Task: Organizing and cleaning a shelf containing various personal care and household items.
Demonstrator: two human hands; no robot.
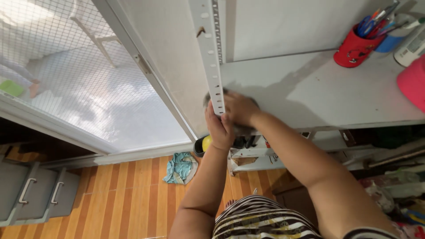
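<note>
A white perforated shelf post (211, 53) rises at the corner of a pale grey shelf board (336, 95). My left hand (220, 131) is wrapped around the post's lower part, just below the board's edge. My right hand (239, 108) lies to the right of the post on the board, pressed onto a dark grey cloth (245, 129) that shows around its fingers. Most of the cloth is hidden under the hand.
A red pen holder (355, 48), a blue cup (390, 42), a white bottle (411, 48) and a pink object (414, 82) stand on the board's right. Below are a teal rag (180, 167) on the wooden floor, a yellow thing in a black pot (204, 144), grey drawers (33, 191) and a mesh door (88, 84).
</note>
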